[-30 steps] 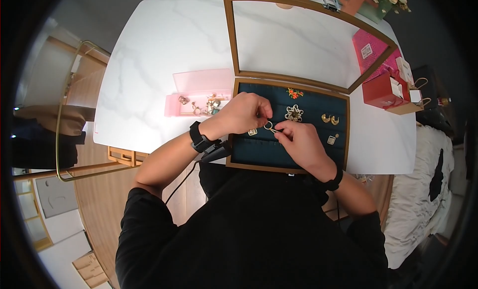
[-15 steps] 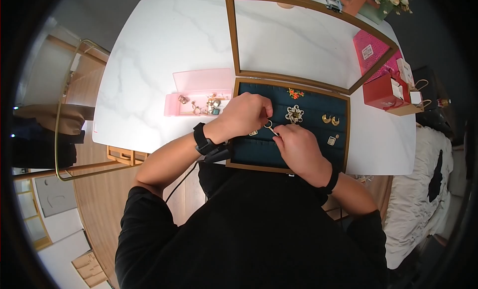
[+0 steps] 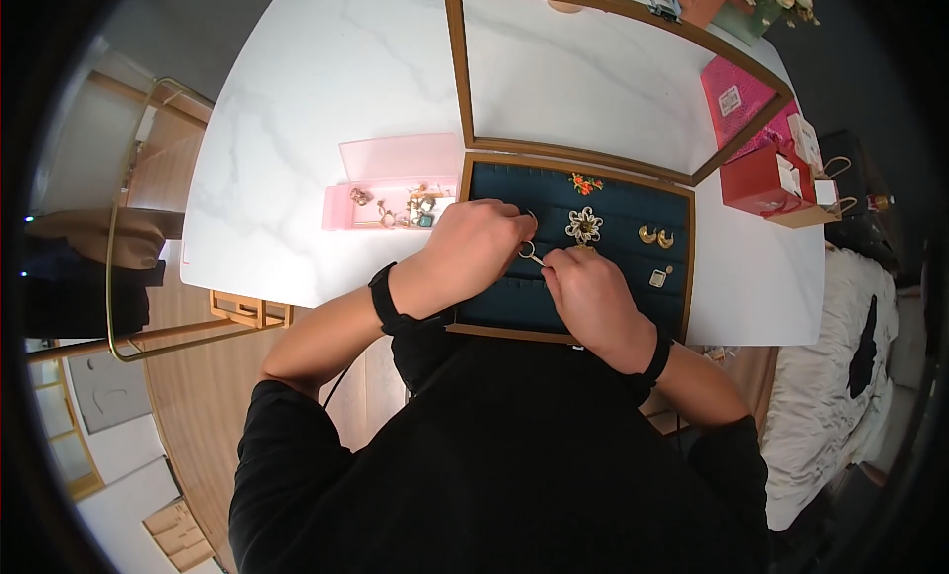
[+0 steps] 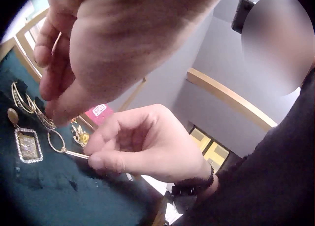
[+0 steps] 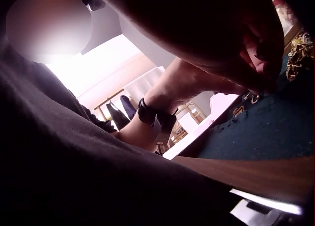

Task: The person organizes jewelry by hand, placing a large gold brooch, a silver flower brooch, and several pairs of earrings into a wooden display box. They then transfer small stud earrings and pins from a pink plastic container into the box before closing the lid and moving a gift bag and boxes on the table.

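Note:
A gold jewellery piece with a slim ring and a short bar (image 4: 76, 154) is held low over the dark teal padding (image 3: 509, 302) of a wooden display box. My right hand (image 3: 598, 302) pinches the bar's end between thumb and forefinger. Curled above the ring (image 4: 56, 141), my left hand (image 3: 476, 246) has its fingertips at the ring's upper end. Beside them in the left wrist view lie a rectangular sparkling drop earring (image 4: 28, 146) and a curved openwork gold piece (image 4: 22, 99). A flower brooch (image 3: 584, 225) lies just beyond my right hand.
The box's framed lid (image 3: 457, 70) stands raised behind. Gold earrings (image 3: 656, 237), a small rectangular earring (image 3: 658, 277) and a red-orange brooch (image 3: 586, 184) lie on the padding. Left is an open pink case (image 3: 341, 208) with jewellery; right, a red box (image 3: 756, 183).
My left hand has come slightly nearer the body, covering the rectangular earring in the head view. The right hand has turned so its back faces up more, still pinching the bar.

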A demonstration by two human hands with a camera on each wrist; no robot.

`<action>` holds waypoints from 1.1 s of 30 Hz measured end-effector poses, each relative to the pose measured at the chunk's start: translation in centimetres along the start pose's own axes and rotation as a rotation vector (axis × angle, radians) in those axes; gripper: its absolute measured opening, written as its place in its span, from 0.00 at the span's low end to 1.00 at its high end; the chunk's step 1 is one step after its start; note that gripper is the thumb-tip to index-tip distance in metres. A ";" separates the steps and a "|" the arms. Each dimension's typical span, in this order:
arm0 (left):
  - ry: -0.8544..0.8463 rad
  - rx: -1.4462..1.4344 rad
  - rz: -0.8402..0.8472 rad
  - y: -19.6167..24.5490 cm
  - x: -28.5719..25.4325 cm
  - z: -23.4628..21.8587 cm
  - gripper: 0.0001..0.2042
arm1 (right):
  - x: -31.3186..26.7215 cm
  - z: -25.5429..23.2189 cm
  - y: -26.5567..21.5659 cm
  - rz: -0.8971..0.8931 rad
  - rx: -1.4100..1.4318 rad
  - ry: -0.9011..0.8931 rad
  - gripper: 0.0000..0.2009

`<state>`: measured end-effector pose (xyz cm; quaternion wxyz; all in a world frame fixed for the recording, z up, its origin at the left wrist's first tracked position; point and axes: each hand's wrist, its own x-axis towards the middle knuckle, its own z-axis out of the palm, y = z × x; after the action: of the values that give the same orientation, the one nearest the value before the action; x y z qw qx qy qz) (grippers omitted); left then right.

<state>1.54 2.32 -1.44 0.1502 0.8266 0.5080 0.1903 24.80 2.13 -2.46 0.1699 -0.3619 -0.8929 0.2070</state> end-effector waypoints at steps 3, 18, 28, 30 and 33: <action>-0.038 0.065 0.057 -0.1 -0.6 -0.2 0.07 | -0.1 0.1 0.1 0.009 0.020 -0.007 0.05; -0.040 0.152 0.183 -0.7 0.0 1.0 0.05 | -0.1 0.1 0.2 0.002 0.017 0.030 0.06; -0.074 0.116 0.169 -0.4 0.4 0.9 0.08 | -0.3 -0.1 0.0 -0.003 -0.001 0.033 0.06; -0.081 0.084 0.161 -0.5 0.5 0.9 0.08 | -0.3 -0.1 0.0 0.002 0.000 0.030 0.06; -0.081 0.077 0.154 -0.4 0.6 1.0 0.09 | -0.4 -0.1 0.0 -0.002 0.008 0.022 0.05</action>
<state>1.91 2.98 -2.44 0.1233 0.8754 0.4434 0.1480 25.09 1.90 -2.42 0.1815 -0.3624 -0.8905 0.2066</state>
